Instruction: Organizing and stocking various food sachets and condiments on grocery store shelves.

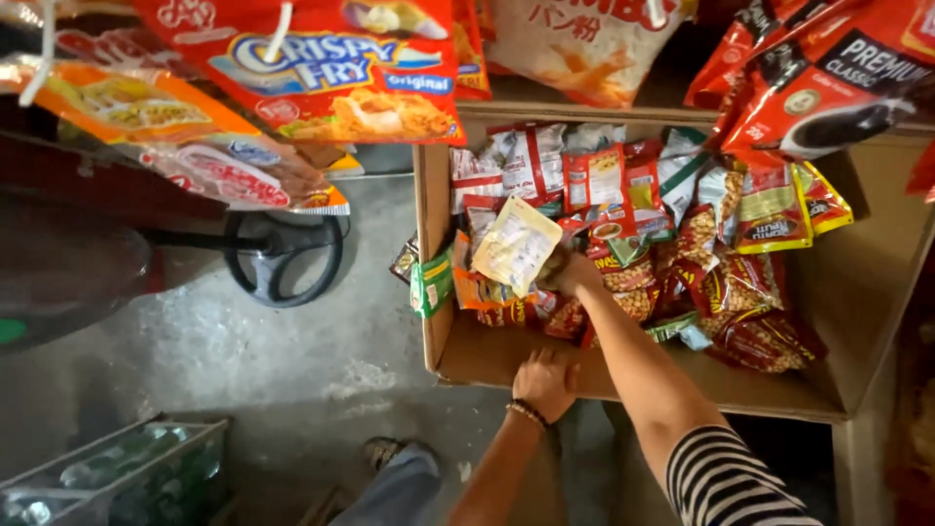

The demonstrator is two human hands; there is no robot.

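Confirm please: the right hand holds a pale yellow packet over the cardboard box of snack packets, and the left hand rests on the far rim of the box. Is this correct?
Not quite. In the head view the left hand rests on the near rim of the cardboard box, the edge closest to the person, not the far one. The rest stands: the right hand holds the pale yellow packet over the snack packets.

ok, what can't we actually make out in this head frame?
- Right hand: fingers hidden behind the pale yellow flat packet it holds, so the grip is unclear.
- Left hand: rests on the brown cardboard box front wall; fingertips hidden over the edge.
- Box's right end: cut off by hanging red pouches.
- Green crate, bottom left: contents blurred, cut by the frame edge.
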